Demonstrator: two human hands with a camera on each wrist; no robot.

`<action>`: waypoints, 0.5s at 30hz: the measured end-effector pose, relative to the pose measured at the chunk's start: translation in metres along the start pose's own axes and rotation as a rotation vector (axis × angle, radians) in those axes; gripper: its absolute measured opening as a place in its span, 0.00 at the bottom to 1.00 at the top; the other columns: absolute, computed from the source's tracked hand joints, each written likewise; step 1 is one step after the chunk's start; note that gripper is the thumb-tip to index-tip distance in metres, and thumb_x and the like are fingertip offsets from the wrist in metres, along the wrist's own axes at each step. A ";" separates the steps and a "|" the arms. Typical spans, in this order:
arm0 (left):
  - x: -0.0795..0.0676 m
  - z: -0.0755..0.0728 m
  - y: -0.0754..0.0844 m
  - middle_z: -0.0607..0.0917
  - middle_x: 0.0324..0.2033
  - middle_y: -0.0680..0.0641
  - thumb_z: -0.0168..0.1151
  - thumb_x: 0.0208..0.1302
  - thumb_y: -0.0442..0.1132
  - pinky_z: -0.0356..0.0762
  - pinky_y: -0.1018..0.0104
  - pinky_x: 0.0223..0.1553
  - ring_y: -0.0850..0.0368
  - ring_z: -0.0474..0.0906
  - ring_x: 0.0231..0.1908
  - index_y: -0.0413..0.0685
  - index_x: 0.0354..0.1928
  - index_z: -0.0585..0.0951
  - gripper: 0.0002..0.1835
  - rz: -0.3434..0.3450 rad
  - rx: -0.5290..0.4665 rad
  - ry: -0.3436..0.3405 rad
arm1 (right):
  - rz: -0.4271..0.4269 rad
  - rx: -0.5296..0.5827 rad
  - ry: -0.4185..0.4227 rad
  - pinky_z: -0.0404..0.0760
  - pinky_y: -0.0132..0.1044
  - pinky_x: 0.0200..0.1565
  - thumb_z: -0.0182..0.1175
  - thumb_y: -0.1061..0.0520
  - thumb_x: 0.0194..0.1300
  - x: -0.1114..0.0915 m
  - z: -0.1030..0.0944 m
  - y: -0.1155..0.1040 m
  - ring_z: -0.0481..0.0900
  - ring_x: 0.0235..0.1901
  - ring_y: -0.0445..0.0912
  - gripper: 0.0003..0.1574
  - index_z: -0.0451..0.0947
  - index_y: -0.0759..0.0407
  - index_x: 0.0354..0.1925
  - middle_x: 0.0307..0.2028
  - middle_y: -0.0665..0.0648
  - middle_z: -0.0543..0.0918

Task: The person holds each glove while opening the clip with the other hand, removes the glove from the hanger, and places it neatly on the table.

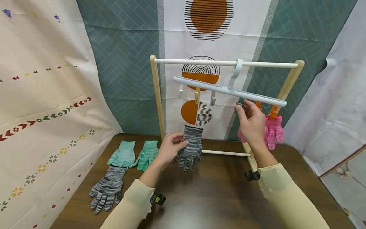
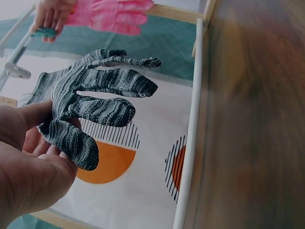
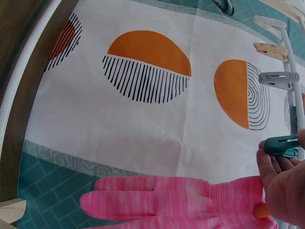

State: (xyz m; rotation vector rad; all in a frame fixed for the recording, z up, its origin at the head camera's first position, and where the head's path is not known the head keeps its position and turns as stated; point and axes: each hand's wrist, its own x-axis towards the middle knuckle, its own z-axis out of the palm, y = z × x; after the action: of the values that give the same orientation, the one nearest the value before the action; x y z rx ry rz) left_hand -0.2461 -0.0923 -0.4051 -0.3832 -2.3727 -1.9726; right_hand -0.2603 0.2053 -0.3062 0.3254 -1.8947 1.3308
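Head view: left hand (image 1: 170, 149) pinched a grey glove (image 1: 193, 143), lower centre; right hand (image 1: 253, 123) pinched a green clip (image 1: 240, 101), centre right.

The head camera looks forward and down from above the near side of the counter (image 1: 186, 197), the widest view, taking in the left hand (image 1: 171, 148), the right hand (image 1: 253, 122), the rack (image 1: 171, 61) and the patterned cloth (image 1: 174, 41) behind it. The left wrist camera looks closely along the left hand at the grey glove (image 2: 107, 81), its picture turned sideways, so the counter fills the right of the frame. The right wrist picture is turned the opposite way: counter at the left edge, teal clip (image 3: 283, 144) close at lower right. Both wrist views share the cloth, the clip and a pink glove (image 3: 181, 198), which the head view also shows, from farther off.
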 end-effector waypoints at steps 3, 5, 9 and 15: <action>-0.003 -0.004 -0.002 0.80 0.64 0.37 0.69 0.74 0.37 0.76 0.45 0.65 0.39 0.77 0.65 0.35 0.68 0.79 0.25 -0.007 0.011 0.022 | 0.001 0.013 -0.001 0.79 0.23 0.46 0.66 0.60 0.76 0.000 0.000 -0.001 0.85 0.41 0.34 0.22 0.82 0.66 0.63 0.49 0.63 0.89; -0.005 -0.006 -0.004 0.80 0.64 0.36 0.69 0.74 0.37 0.76 0.44 0.65 0.39 0.77 0.65 0.35 0.68 0.79 0.24 -0.001 0.027 0.030 | 0.002 0.017 0.000 0.79 0.23 0.47 0.66 0.60 0.76 0.000 0.000 -0.001 0.84 0.42 0.33 0.22 0.82 0.67 0.64 0.50 0.63 0.89; -0.007 -0.009 -0.007 0.81 0.65 0.38 0.69 0.74 0.36 0.76 0.44 0.65 0.40 0.76 0.66 0.36 0.68 0.80 0.24 -0.023 0.011 0.038 | 0.004 0.022 -0.001 0.80 0.23 0.50 0.66 0.60 0.76 -0.001 0.001 -0.001 0.84 0.43 0.31 0.23 0.81 0.68 0.64 0.51 0.64 0.89; -0.010 -0.014 -0.012 0.80 0.67 0.39 0.69 0.74 0.36 0.73 0.41 0.67 0.41 0.74 0.68 0.36 0.68 0.79 0.24 -0.044 -0.014 0.036 | 0.006 0.036 -0.007 0.81 0.25 0.53 0.66 0.60 0.76 -0.003 0.001 0.000 0.85 0.45 0.32 0.23 0.80 0.68 0.65 0.52 0.63 0.89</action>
State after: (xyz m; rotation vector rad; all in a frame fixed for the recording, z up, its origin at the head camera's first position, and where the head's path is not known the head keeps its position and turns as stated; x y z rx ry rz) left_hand -0.2407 -0.1095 -0.4159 -0.2960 -2.3666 -1.9984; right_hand -0.2591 0.2039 -0.3085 0.3437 -1.8807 1.3709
